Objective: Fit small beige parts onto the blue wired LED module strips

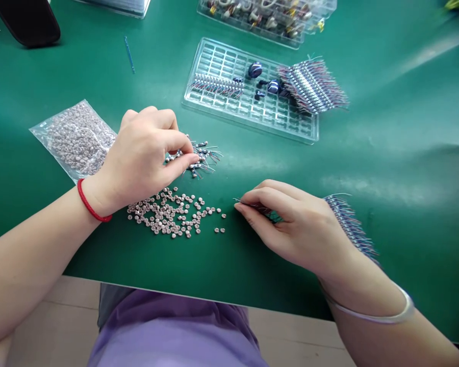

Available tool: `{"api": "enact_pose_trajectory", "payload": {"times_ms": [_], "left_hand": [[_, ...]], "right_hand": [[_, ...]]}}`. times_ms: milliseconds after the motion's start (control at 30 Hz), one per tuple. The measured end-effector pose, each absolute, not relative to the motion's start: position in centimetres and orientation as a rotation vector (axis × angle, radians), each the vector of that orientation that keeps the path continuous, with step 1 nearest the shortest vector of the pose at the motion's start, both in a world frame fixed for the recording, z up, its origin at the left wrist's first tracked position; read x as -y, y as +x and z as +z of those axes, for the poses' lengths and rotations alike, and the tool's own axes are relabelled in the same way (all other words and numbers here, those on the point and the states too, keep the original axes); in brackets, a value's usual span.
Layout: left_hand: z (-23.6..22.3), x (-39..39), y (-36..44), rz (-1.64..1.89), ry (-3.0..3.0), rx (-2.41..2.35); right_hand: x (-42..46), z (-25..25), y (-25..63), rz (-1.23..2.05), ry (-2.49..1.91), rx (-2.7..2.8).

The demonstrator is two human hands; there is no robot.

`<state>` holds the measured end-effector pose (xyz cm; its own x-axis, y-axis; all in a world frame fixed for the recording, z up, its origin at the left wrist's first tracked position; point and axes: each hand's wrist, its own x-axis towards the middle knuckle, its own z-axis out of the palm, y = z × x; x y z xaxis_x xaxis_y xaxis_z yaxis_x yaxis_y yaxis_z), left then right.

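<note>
My left hand (143, 153) is closed in a pinch over a small bunch of wired parts (203, 157) lying on the green mat (229, 255). Just below it spreads a loose pile of small silvery caps (168, 213). My right hand (294, 221) rests on the mat with its fingers pinched round a thin wired piece. A long row of wired components (352, 224) lies under and behind that hand. A red band circles my left wrist and a silver bangle (371, 315) my right.
A clear bag of small caps (76, 137) lies at the left. A clear grid tray (252, 109) at the back holds rows of wired parts and blue beads. A stack of wired strips (313, 84) rests on its right end. Another parts tray (268, 18) and a dark object (26, 20) sit at the far edge.
</note>
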<state>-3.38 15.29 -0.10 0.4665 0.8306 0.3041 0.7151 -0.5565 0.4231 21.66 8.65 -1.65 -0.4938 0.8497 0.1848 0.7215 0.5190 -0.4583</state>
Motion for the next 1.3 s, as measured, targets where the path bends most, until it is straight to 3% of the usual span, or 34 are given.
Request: {"api": "enact_pose_trajectory", "payload": {"times_ms": [133, 300, 533, 800, 1300], "left_hand": [[-0.2, -15.3, -3.6, 0.717, 2.491, -1.305], [-0.1, -14.0, -3.0, 0.768, 2.52, -1.142], [0.5, -10.3, -0.7, 0.504, 2.316, -0.921], [1.2, -10.2, -0.4, 0.504, 1.95, -0.931], [1.4, -10.5, -0.9, 0.448, 1.743, -0.898]], "right_hand": [[-9.0, -1.7, 21.9, 0.59, -1.4, 2.266], [-8.8, -0.7, 21.5, 0.981, -1.578, 1.85], [-8.2, 1.0, 20.0, 1.315, -1.41, 1.659], [-8.6, 0.6, 20.1, 1.626, -1.254, 1.522], [-8.8, 0.5, 20.1, 1.707, -1.238, 1.435]]}}
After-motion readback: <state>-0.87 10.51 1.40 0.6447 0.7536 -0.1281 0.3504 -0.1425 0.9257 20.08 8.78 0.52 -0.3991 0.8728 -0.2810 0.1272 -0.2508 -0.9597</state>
